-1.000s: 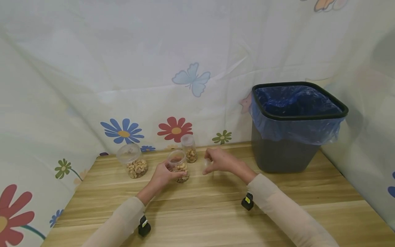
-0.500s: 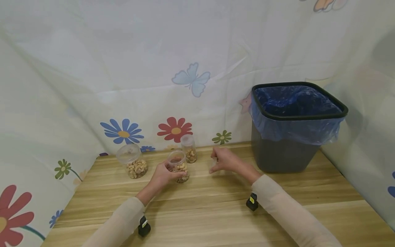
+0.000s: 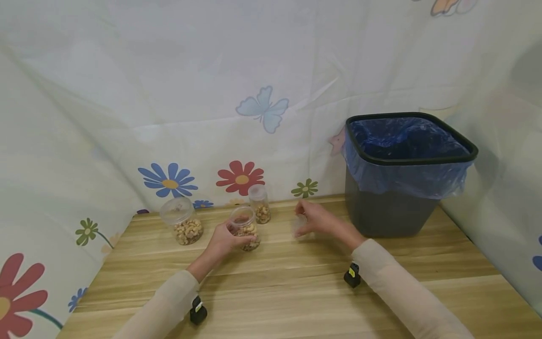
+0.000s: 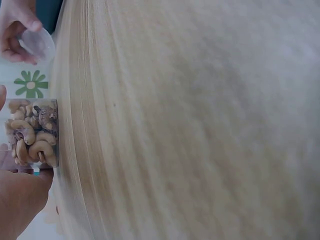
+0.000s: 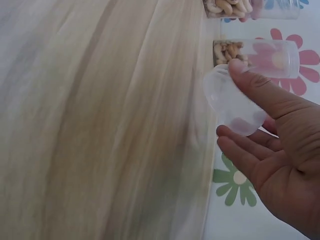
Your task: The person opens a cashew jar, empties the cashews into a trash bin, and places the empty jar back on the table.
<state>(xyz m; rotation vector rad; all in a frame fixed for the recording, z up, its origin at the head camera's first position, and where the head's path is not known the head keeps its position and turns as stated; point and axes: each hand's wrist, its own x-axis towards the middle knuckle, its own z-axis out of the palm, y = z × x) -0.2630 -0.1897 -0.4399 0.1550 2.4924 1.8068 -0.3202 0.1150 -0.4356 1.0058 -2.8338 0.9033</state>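
Note:
My left hand [image 3: 222, 241] grips a clear jar of cashews [image 3: 247, 230] that stands uncovered on the wooden table. Through its wall in the left wrist view, curved nuts [image 4: 32, 135] fill the lower part. To the right, my right hand [image 3: 319, 220] pinches a translucent round lid [image 5: 232, 102] between thumb and fingers, held on edge above the table. Behind the gripped jar stands a slim lidded jar [image 3: 259, 205] with some nuts in its bottom. At the left, a wider lidded jar [image 3: 186, 228] holds more cashews.
A grey bin [image 3: 387, 212] with a blue liner [image 3: 406, 181] stands at the table's back right. The wooden table [image 3: 271, 292] meets a flower-printed cloth wall [image 3: 203, 103] behind the jars.
My right hand has moved a little to the right with the lid, away from the jars. The left hand and the jar it grips have stayed in place.

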